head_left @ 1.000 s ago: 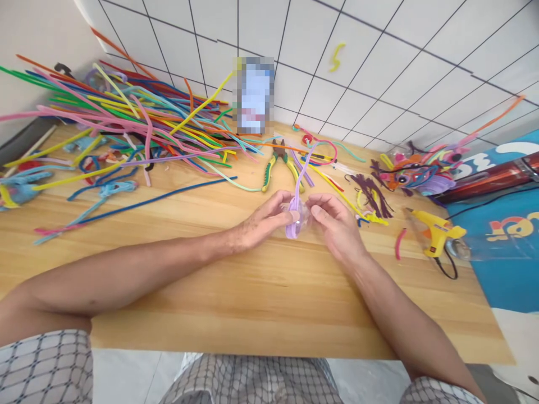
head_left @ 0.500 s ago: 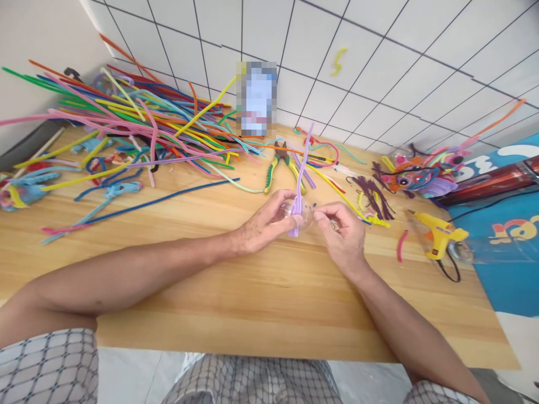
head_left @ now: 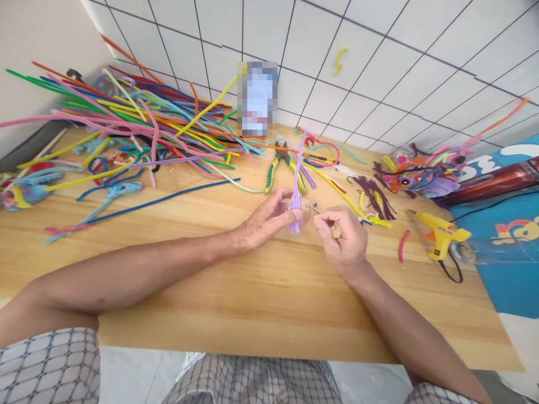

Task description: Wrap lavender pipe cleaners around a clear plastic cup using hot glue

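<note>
My left hand (head_left: 266,220) grips a small clear ball (head_left: 304,210) with a lilac pipe cleaner (head_left: 297,185) wrapped over it. The pipe cleaner's free end rises up and away from the ball. My right hand (head_left: 343,238) sits just right of the ball with its fingers curled in a pinch near it; what they pinch is too small to make out. Both hands hover over the middle of the wooden table (head_left: 261,292).
A big heap of coloured pipe cleaners (head_left: 138,129) fills the table's back left. Green-handled pliers (head_left: 278,165) lie behind the hands. A yellow glue gun (head_left: 440,238) and a colourful pipe-cleaner figure (head_left: 415,177) are at the right, a blurred phone (head_left: 256,98) against the tiled wall.
The lilac loop around the ball has tightened and shrunk. My right hand has drawn back to the right and curled into a pinch. The left hand stays on the ball.
</note>
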Demonstrator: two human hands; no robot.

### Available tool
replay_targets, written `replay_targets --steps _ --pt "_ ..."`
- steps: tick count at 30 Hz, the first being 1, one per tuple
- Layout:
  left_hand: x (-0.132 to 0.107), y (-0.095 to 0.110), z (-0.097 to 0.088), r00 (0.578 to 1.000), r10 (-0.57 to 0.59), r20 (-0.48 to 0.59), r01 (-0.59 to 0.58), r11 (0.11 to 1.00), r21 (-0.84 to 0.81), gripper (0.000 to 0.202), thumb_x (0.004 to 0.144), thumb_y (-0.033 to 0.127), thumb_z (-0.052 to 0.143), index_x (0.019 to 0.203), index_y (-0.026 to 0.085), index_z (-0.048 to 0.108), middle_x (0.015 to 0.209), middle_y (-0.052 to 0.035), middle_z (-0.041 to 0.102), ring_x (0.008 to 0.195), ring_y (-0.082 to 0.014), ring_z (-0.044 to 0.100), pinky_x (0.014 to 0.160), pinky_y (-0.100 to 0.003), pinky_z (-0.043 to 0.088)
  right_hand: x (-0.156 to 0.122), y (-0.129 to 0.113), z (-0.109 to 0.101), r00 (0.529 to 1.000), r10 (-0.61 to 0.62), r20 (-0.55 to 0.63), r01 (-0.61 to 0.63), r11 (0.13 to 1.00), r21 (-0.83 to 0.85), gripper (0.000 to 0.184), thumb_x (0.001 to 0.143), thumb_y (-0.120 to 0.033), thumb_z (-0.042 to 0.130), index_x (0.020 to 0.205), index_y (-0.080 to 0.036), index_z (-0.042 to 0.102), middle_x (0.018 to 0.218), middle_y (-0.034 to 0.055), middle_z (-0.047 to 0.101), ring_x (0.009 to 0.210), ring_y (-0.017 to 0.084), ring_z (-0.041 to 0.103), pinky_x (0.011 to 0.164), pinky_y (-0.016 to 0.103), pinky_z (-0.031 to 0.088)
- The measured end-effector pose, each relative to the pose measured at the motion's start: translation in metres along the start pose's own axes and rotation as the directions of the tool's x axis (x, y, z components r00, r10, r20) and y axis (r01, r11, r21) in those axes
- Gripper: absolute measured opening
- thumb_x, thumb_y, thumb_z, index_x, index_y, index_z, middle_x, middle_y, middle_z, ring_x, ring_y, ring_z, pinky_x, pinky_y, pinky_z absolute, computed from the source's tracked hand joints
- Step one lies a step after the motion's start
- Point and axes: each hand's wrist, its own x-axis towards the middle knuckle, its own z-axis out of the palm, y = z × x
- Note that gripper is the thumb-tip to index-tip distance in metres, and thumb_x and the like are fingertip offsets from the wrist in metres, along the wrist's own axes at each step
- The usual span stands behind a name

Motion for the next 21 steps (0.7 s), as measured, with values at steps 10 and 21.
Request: replay_targets --steps 10,21 --pt "0.002 -0.002 -0.001 1.000 -0.018 -0.026 0.018 1.000 0.005 0.048 0.095 0.050 0.076 0.131 0.021 0.059 0.126 -0.0080 0.071 0.119 -0.0259 0.066 0.106 -0.042 0.051 0.005 0.016 0.001 0.994 0.101 0.046 -0.099 0.994 -0.037 0.011 0.102 -0.028 0.065 0.091 -0.027 0.064 0.083 0.0002 0.070 0.071 0.019 0.061 0.067 0.035 0.051" --pt "0.003 0.003 0.001 0.998 -0.012 -0.062 0.012 1.000 -0.004 0.043 0.096 0.048 0.073 0.127 0.020 0.059 0.130 -0.0098 0.073 0.116 -0.0257 0.068 0.102 -0.041 0.053 -0.010 0.018 0.006 0.980 -0.196 0.035 0.199 0.958 -0.209 0.022 0.095 -0.029 0.081 0.116 -0.030 0.074 0.102 0.0082 0.079 0.088 0.027 0.074 0.080 0.045 0.060"
